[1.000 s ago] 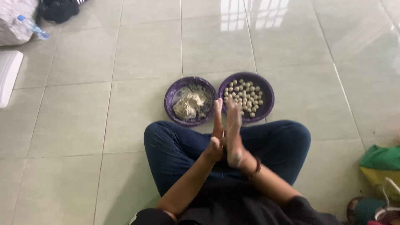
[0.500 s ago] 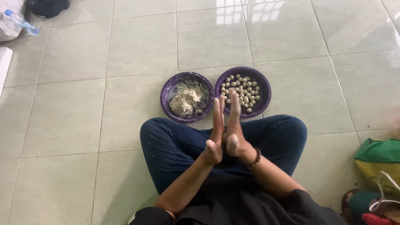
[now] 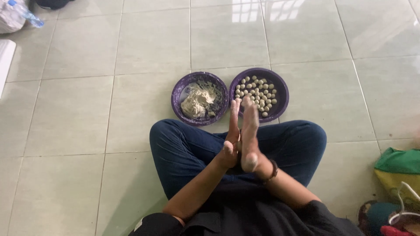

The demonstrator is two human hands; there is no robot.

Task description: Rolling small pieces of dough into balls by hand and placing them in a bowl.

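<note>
Dough being pressed btwn flat left hand point(image 3: 232, 140) & right hand point(image 3: 250, 135), contents hidden; ball bowl point(image 3: 280, 85) approx. half-filled, dough bowl point(image 3: 180, 89) partly used.

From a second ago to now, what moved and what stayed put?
Little changed. The left hand and right hand stay pressed palm to palm above the lap; whether anything sits between them is hidden. The dough bowl and the bowl of small balls stayed put.

home floor – pale glossy tiles point(image 3: 87, 109) | two purple bowls point(image 3: 258, 94) set on them – cloth bundles point(image 3: 396, 168) at the edge
</note>
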